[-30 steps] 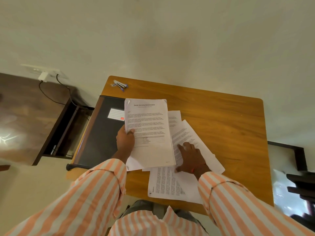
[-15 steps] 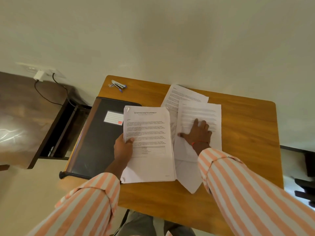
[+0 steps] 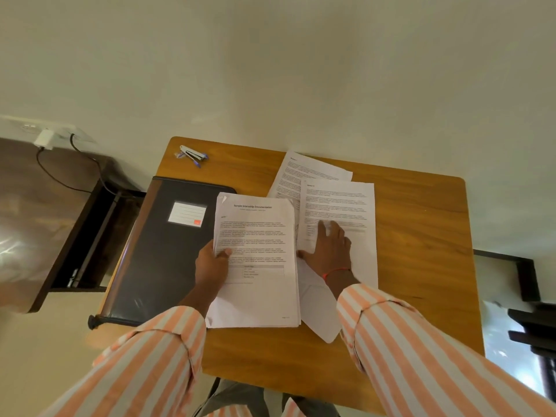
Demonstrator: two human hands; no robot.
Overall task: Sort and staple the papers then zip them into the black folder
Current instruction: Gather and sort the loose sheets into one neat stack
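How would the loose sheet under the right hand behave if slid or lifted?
Probably floppy and light: the loose sheet looks like one thin page, so it should droop when lifted. Lying flat on a second page and the smooth table, it would likely slide easily under the right hand.

Right side of the wooden table (image 3: 421, 236) is bare all the way to its edge, same for the near strip. Left side's taken up by the black folder (image 3: 156, 251), with the stack of papers (image 3: 258, 266) overlapping its right edge. Loose sheets (image 3: 346, 203) sit mid-table, and the stapler (image 3: 192, 154) is in the back-left corner by the wall (image 3: 301, 70).
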